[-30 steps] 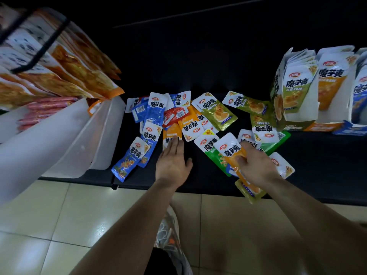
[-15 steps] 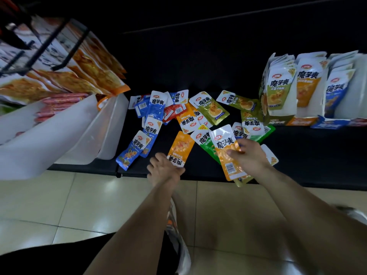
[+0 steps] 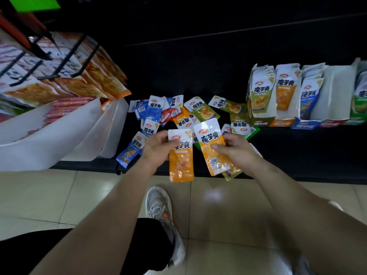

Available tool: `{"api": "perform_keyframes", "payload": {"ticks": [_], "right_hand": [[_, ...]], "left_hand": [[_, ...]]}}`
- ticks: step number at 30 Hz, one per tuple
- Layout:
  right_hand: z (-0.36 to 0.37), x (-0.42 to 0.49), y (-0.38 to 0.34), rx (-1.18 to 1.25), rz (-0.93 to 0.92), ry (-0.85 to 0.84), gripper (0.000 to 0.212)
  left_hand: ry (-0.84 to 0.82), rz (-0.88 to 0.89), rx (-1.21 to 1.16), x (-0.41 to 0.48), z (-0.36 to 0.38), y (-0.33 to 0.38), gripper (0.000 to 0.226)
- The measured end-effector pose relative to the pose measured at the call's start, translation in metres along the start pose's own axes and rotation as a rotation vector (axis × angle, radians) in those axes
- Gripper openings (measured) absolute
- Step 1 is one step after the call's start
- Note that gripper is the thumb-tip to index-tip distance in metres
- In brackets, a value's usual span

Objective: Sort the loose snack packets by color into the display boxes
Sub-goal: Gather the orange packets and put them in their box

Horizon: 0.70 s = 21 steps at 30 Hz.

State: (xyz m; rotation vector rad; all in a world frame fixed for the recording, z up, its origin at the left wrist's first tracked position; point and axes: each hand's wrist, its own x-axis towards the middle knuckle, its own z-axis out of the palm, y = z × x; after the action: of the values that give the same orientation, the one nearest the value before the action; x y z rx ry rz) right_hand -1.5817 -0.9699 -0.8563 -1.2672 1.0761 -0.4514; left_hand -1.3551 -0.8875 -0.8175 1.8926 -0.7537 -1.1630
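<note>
My left hand [image 3: 158, 150] pinches one orange packet [image 3: 181, 163] by its white top, held upright above the shelf edge. My right hand [image 3: 234, 150] grips another orange packet [image 3: 213, 153], with an olive-green packet [image 3: 232, 173] peeking out behind it. On the black shelf [image 3: 297, 151] behind lies a loose pile: blue packets [image 3: 153, 113], a red packet [image 3: 170, 114], an orange packet [image 3: 183, 121], olive packets [image 3: 202, 111] and a green packet [image 3: 252, 132]. Display boxes stand at the right: olive [image 3: 260, 96], orange [image 3: 285, 94], blue [image 3: 309, 100], green [image 3: 359, 108].
A white plastic bin [image 3: 59, 135] with red sausages and hanging orange snack bags [image 3: 99, 80] fills the left. Below is tiled floor [image 3: 59, 195] with my grey shoe [image 3: 158, 207]. One blue packet [image 3: 129, 151] overhangs the shelf's front edge.
My left hand picked an orange packet off the shelf and lifted it. My right hand raised its orange packet too. Both packets now hang side by side in front of the pile.
</note>
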Motion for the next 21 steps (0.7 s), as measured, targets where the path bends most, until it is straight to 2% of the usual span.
{"api": "perform_keyframes", "payload": {"ticks": [2,5,8,12,15,16,19,21], "right_hand": [[0.003,0.003,0.003,-0.016,-0.025,0.095,0.015],[0.004,0.004,0.005,-0.164,-0.069,0.189,0.020],[0.008,0.001,0.007,-0.252,-0.090,0.155,0.021],[0.012,0.003,0.013,-0.168,-0.055,0.057,0.023],[0.008,0.009,0.021,-0.104,-0.049,0.056,0.007],[0.006,0.010,0.021,-0.127,-0.045,0.066,0.010],[0.003,0.011,0.022,-0.159,0.012,0.119,0.049],[0.002,0.012,0.021,-0.154,0.079,0.128,0.062]], "left_hand": [[0.045,-0.018,-0.082,0.002,0.016,-0.003,0.011],[0.078,-0.076,-0.125,0.007,0.038,-0.008,0.011],[0.025,-0.085,-0.144,0.011,0.055,-0.011,0.017],[-0.020,-0.088,-0.180,0.014,0.067,-0.007,0.020],[-0.040,-0.123,-0.228,0.017,0.067,-0.008,0.022],[-0.050,-0.129,-0.243,0.017,0.068,-0.009,0.021],[-0.077,-0.144,-0.288,0.017,0.071,-0.012,0.019],[-0.085,-0.160,-0.306,0.020,0.073,-0.016,0.021]]}}
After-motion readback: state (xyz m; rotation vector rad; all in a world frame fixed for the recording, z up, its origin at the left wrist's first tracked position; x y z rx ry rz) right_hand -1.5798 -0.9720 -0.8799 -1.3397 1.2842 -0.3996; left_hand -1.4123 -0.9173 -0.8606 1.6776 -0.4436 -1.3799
